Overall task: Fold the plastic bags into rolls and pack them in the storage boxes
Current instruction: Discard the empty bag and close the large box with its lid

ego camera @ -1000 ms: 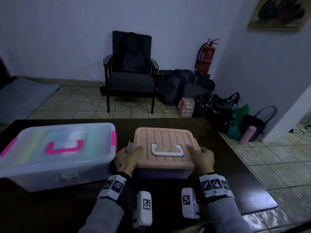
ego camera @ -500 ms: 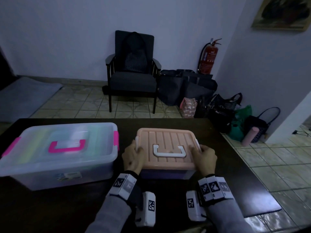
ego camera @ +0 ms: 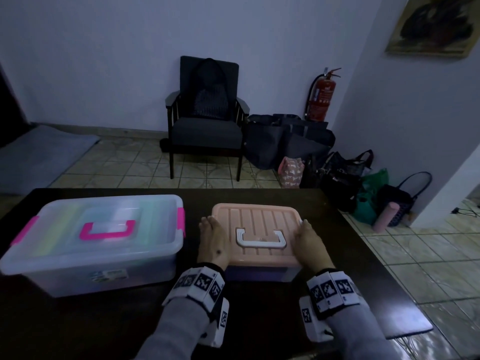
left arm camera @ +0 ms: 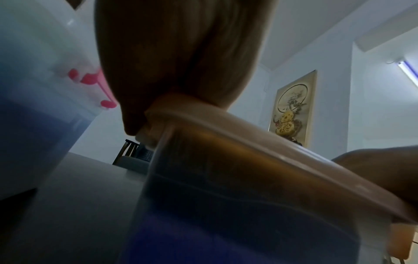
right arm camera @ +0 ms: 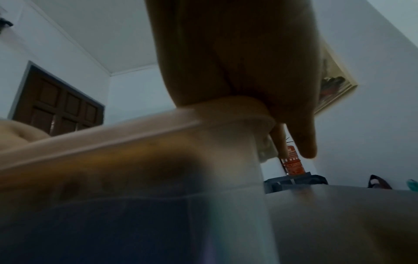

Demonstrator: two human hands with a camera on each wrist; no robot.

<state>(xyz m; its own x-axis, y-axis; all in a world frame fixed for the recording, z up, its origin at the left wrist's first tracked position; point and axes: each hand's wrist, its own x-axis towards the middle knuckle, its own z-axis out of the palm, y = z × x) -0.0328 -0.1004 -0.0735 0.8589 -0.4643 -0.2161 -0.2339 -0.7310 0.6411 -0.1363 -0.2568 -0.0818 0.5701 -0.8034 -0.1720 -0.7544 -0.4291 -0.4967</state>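
Dim room, dark table (ego camera: 259, 320) before me. On it stands a big clear box (ego camera: 85, 255) with pink clasps, and to its right a small box with a peach lid (ego camera: 259, 216). Left hand (ego camera: 214, 242) and right hand (ego camera: 310, 242) lie flat on the lid's side edges, fingers straight, pressing down.

Large box (ego camera: 98, 240) left of small box (ego camera: 255, 237) on table (ego camera: 363, 268), chair (ego camera: 206, 120) behind.

Two storage boxes (ego camera: 255, 235) (ego camera: 96, 240), two hands (ego camera: 214, 242) (ego camera: 311, 245), one chair (ego camera: 207, 120).
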